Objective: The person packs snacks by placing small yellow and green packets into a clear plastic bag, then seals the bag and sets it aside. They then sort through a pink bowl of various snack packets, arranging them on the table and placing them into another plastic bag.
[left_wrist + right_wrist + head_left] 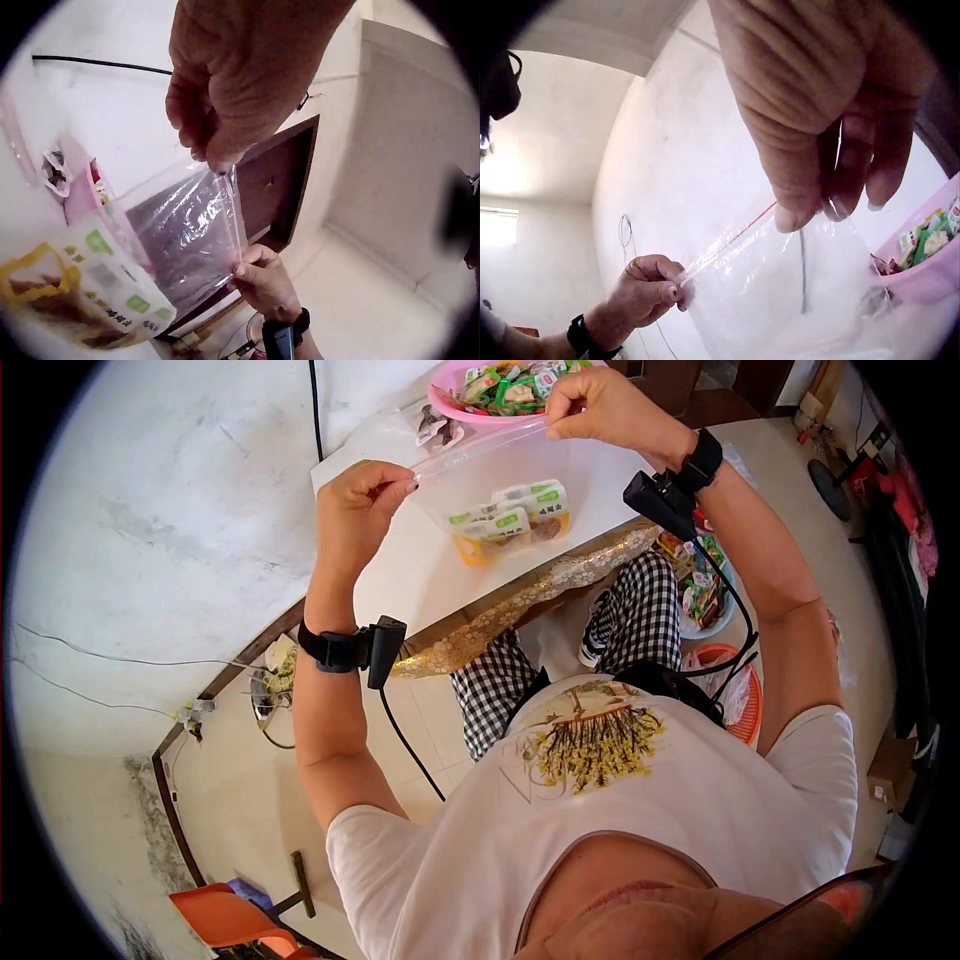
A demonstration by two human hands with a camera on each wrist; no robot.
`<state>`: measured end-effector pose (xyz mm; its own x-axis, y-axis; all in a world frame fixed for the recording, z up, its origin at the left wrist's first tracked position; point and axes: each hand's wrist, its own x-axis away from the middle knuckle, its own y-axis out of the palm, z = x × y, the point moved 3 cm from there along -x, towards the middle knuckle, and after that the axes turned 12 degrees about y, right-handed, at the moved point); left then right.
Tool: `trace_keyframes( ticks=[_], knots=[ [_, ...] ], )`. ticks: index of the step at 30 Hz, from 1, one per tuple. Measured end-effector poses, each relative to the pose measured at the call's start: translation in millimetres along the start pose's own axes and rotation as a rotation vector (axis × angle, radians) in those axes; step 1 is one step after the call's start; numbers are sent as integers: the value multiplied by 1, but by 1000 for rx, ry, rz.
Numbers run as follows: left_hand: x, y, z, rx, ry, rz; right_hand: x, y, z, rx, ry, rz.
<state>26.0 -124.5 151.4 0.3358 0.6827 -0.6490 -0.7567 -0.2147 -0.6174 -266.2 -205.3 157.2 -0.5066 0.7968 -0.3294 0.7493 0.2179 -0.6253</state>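
A clear zip bag (480,465) hangs stretched between both hands above the white table, its top edge pulled straight. The left hand (355,515) pinches one top corner between thumb and fingers; the right hand (615,415) pinches the other. Several white, green and yellow food packets (515,525) lie at the bottom of the bag. In the left wrist view the packets (82,292) show at lower left, with the left hand (232,75) above. The right wrist view shows the right hand (832,105) near the camera and the bag's red seal line.
A pink basin (445,400) of colourful packets stands at the table's far side, beside a small bag of dark items (438,428). Below the table's right side are a blue basin (722,622) of packets and a red basket (748,725). A wall runs along the left.
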Motion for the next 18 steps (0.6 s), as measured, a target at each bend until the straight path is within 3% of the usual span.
trace_keyframes(
  ticks=[8,11,16,18],
  knots=[
    [4,-2,1,91,-69,75,-3,2,-8,-20,5,-16],
    [3,-6,7,-115,40,95,-7,9,-9,-109,-59,-23],
    [17,4,-22,318,-180,155,-5,11,-13,14,-46,-135],
    [24,12,-27,507,-254,225,-4,11,-7,-13,57,-161]
  ],
)
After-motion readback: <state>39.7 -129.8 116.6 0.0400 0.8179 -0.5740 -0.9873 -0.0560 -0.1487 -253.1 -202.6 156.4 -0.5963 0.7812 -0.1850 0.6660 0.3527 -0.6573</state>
